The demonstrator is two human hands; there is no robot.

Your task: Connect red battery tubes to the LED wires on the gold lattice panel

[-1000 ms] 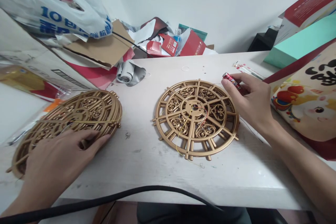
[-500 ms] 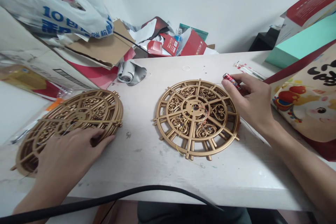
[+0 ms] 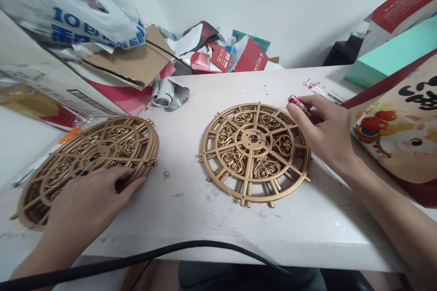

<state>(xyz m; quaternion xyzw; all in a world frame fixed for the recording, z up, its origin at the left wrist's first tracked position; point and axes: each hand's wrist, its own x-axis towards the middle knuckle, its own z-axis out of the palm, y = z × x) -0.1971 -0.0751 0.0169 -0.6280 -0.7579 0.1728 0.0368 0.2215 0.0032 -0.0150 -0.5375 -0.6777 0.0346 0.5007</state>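
On the left of the table lies a stack of gold openwork discs (image 3: 112, 138) with scrollwork panels and thin wires. My left hand (image 3: 92, 195) is closed over the near edge of this stack, its thumb toward the right rim; several fingertips are hidden. A similar gold openwork piece (image 3: 254, 188) lies flat in the middle, yellow and red wires coming from its hub. Beside that piece's upper right rim, my right hand (image 3: 329, 134) pinches a small red cylindrical battery (image 3: 297, 103), tilted, with its silver end up and to the left. A thin wire runs close to the battery.
A black cable (image 3: 191, 243) crosses the table's front edge. At the right stand a printed box (image 3: 396, 145) and a mint-green box (image 3: 392, 54). Cardboard, a plastic bag (image 3: 99, 22) and red packaging (image 3: 251, 57) crowd the back left. A grey roll (image 3: 167, 93) lies behind the discs.
Almost nothing differs. The whole view has shifted very slightly; both hands keep their places, the left on the disc stack and the right on the battery.
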